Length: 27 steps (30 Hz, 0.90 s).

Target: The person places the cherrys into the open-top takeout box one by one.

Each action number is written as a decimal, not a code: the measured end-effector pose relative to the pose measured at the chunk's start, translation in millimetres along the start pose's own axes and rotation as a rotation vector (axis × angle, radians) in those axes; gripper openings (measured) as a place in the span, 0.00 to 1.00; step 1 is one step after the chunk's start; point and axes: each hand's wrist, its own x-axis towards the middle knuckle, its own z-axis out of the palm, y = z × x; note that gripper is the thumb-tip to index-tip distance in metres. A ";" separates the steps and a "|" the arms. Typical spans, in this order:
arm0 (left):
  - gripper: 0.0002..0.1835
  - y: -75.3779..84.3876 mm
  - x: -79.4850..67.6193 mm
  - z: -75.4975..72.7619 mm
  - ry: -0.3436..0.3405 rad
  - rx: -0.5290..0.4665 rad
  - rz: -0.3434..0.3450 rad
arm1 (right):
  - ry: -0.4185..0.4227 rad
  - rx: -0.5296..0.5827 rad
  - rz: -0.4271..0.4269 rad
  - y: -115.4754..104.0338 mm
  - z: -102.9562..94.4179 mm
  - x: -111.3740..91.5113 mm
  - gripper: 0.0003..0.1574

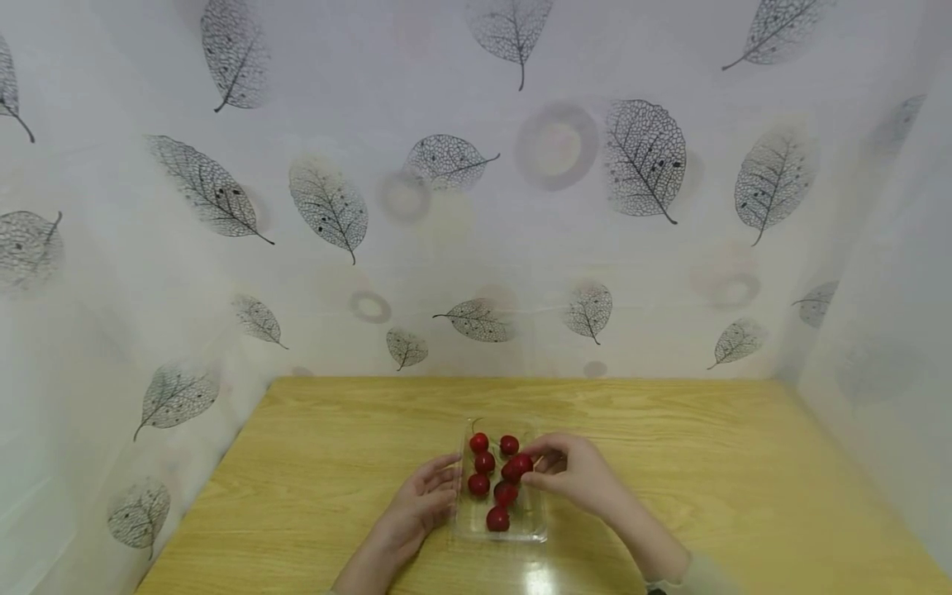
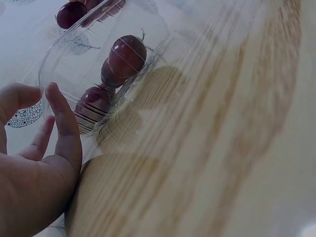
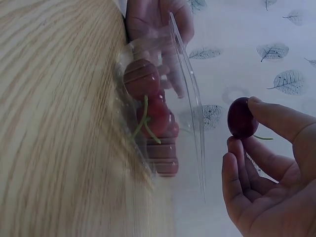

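In the head view, my right hand (image 1: 576, 475) holds a dark red cherry (image 1: 523, 463) over the right side of a clear plastic container (image 1: 537, 529). Thumb and fingertips pinch this cherry (image 3: 242, 118) in the right wrist view, a bit of green stem beside it; it is apart from the container's rim. Several more cherries (image 1: 498, 519) lie inside the container. My left hand (image 1: 420, 506) is at the container's left side, fingers loosely extended. Seen from the left wrist, its fingertips (image 2: 53, 91) touch the container's rim and wall.
The container stands on a light wood-grain table (image 1: 342, 446). Behind and on both sides hangs a pale sheet (image 1: 461, 248) printed with dark leaves. Some cherries carry green stems (image 3: 145, 121).
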 end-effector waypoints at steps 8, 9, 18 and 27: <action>0.37 0.4 -0.2 0.3 0.005 0.004 -0.015 | -0.066 0.003 -0.041 -2.7 13.7 3.3 0.19; 0.37 0.4 -0.2 0.3 0.004 0.005 -0.016 | -0.075 0.006 -0.043 -2.9 15.3 3.7 0.19; 0.37 1.2 -0.4 0.4 -0.003 0.013 -0.016 | -0.123 0.039 -0.050 -8.1 29.2 5.6 0.19; 0.36 -1.4 1.4 -0.4 -0.001 0.021 -0.004 | -0.143 0.040 -0.075 -6.4 42.2 5.9 0.17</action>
